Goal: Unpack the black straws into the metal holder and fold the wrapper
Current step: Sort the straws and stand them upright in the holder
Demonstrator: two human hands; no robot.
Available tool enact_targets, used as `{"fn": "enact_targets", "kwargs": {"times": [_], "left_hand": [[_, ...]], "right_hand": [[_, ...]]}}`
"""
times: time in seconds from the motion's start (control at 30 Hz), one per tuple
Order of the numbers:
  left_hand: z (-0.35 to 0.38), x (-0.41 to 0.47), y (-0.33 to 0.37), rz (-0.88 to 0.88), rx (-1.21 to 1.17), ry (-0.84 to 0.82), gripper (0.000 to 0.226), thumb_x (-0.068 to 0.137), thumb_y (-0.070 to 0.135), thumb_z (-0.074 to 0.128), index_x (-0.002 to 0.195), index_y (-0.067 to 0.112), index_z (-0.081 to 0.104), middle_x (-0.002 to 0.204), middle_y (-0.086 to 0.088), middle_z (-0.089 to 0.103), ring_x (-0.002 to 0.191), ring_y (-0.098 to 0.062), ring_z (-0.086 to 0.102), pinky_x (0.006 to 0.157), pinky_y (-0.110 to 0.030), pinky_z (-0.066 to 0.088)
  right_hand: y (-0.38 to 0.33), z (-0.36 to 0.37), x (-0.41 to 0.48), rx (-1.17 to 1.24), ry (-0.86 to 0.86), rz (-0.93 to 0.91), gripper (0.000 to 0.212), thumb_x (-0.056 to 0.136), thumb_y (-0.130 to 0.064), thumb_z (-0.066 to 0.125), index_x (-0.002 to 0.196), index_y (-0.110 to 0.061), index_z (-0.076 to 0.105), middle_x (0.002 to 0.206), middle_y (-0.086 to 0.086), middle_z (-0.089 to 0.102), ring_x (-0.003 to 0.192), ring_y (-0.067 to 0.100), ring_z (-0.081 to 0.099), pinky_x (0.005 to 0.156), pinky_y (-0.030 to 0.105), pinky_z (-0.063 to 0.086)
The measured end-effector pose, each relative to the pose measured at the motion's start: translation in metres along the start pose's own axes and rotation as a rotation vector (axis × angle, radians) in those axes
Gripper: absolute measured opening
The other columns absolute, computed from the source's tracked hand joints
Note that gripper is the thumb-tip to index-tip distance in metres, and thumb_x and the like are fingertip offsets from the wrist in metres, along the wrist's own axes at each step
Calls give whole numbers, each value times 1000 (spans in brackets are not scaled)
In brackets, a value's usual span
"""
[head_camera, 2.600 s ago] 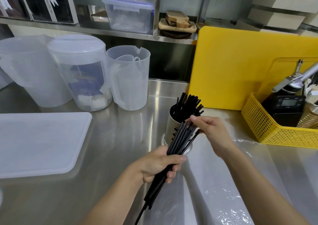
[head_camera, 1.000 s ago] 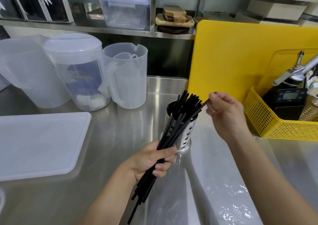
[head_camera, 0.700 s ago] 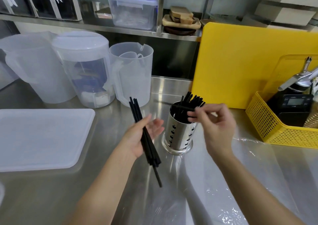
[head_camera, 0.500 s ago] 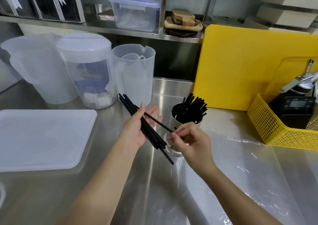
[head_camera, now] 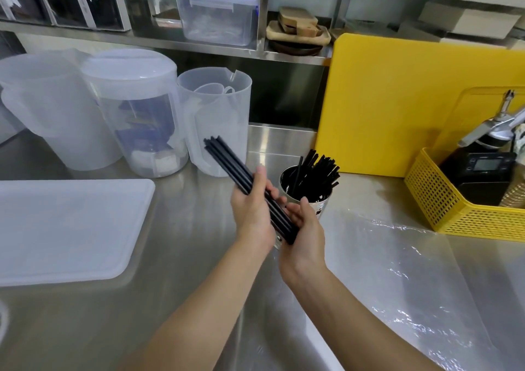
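A bunch of black straws (head_camera: 227, 159) was held in the air over the steel counter (head_camera: 176, 299), just at 9 o'clock from the metal holder (head_camera: 311, 200). The bunch was tilted, with its top end toward 11 o'clock and its low end toward 5 o'clock. The left hand (head_camera: 251, 214) was wrapped around the middle of the bunch. The right hand (head_camera: 305, 235) was cupped against the low end, with its palm on the straw tips and its thumb up. The two hands were close together, both on the same bunch.

The metal holder stood upright on the counter, right behind the hands. It had more black straws (head_camera: 318, 176) in it, and they leaned toward 1 o'clock. The hands hid its lower part.

The clear wrapper (head_camera: 403, 280) lay flat and crinkly on the counter at 4 o'clock from the holder.

At 3 o'clock sat a yellow basket (head_camera: 443, 214). A black scale (head_camera: 483, 177) stood in it, with a metal tool (head_camera: 494, 121) sticking up over it. A yellow board (head_camera: 397, 101) stood behind the basket.

At 10 o'clock from the holder stood three see-through jugs. The nearest open jug (head_camera: 216, 121) had a small cup inside. The middle lidded jug (head_camera: 136, 109) had something blue and white in it. I could not tell what was in the far jug (head_camera: 48, 109). A flat white lid (head_camera: 65, 228) lay at 9 o'clock.

On the shelf behind was a clear box (head_camera: 217, 10) with a lid.
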State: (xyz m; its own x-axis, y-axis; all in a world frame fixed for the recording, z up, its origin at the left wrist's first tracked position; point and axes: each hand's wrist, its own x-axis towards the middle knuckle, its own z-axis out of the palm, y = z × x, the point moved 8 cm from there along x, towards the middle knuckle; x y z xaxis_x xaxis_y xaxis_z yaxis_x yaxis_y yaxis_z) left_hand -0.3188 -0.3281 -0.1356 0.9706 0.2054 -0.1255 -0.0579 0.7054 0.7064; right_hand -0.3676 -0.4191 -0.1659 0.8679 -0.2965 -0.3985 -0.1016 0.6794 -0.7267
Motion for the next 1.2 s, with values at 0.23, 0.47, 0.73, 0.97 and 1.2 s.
{"fn": "enact_targets", "kwargs": {"times": [0.23,0.47,0.73,0.97,1.2], "left_hand": [[25,-12,12,98,250,-265,25,86,17,63,71,14,44,45,6,40,37,-10,37,38,-23,37],[59,-18,6,133,584,-628,24,77,16,69,63,19,49,40,4,45,34,-17,40,42,-30,35],[109,-10,10,257,904,-799,22,71,25,66,78,40,52,43,8,53,41,-6,50,50,-27,45],[121,24,19,160,1043,-935,56,67,21,80,114,24,51,104,8,63,100,0,58,92,-23,44],[54,57,17,178,829,-583,10,72,44,65,80,39,66,81,7,72,84,-7,66,74,-15,48]], "right_hand": [[-31,-8,-1,-274,-48,-262,19,90,-29,57,81,-13,58,80,1,61,76,10,58,71,25,44],[-119,56,-12,-438,-472,-505,45,68,-22,73,109,-19,56,100,10,66,90,16,65,77,27,53],[-162,105,-17,-687,-674,-650,17,81,0,62,81,-11,49,60,13,60,53,19,61,60,28,52],[-184,90,-3,-574,-436,-917,22,82,-13,64,72,-18,45,53,0,48,49,15,48,53,23,43],[-134,43,48,-588,-272,-666,25,78,-6,70,70,-15,48,51,2,57,52,17,57,60,26,50]]}}
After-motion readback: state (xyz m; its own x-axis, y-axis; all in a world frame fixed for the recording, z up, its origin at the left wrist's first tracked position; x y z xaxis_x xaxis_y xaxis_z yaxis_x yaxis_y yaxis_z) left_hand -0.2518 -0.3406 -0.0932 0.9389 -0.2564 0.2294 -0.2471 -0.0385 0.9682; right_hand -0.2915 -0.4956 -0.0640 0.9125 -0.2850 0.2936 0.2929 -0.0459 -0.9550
